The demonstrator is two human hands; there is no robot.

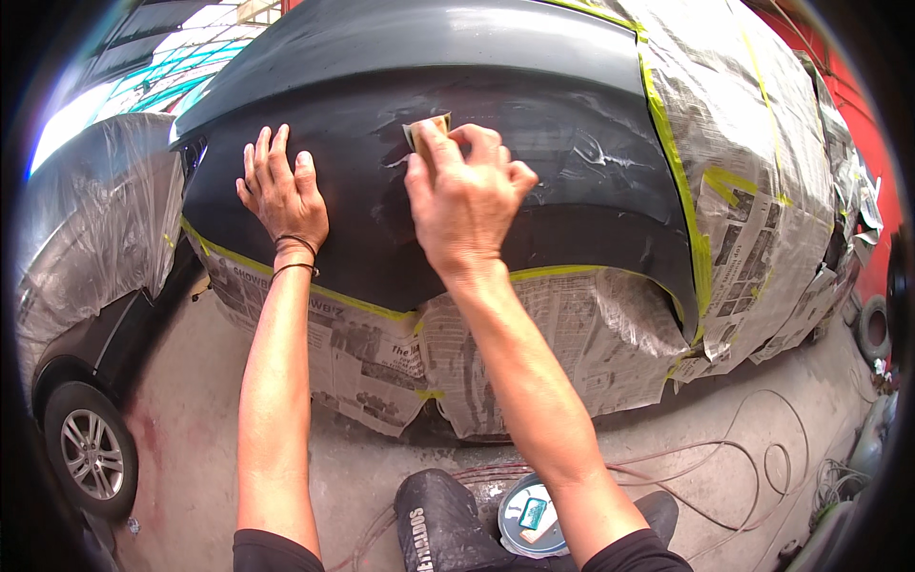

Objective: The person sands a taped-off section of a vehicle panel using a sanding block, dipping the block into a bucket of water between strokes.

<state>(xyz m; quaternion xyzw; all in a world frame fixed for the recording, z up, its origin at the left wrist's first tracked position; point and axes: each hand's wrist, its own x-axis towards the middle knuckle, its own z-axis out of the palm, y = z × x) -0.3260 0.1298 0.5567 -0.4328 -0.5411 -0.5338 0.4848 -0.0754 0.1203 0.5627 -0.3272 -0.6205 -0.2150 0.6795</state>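
My left hand [283, 194] lies flat with its fingers spread on a dark grey car body panel [353, 105]. Farther right, my right hand [467, 186] pinches a folded piece of sandpaper [429, 132] against the same panel. Only the upper edge of the sandpaper shows past my fingers. Wet-looking smears and a whitish streak [599, 154] mark the panel to the right of that hand. Yellow-green masking tape [667, 153] borders the panel, with newspaper [753, 229] covering the bodywork beyond it.
Between my knees stands a bucket [505, 520] holding a teal and white block [533, 513]. Hoses [724, 458] coil over the concrete floor [191, 429] at right. A plastic-draped car [105, 210] with its wheel [91, 450] stands at left. A loose tyre [874, 329] is at far right.
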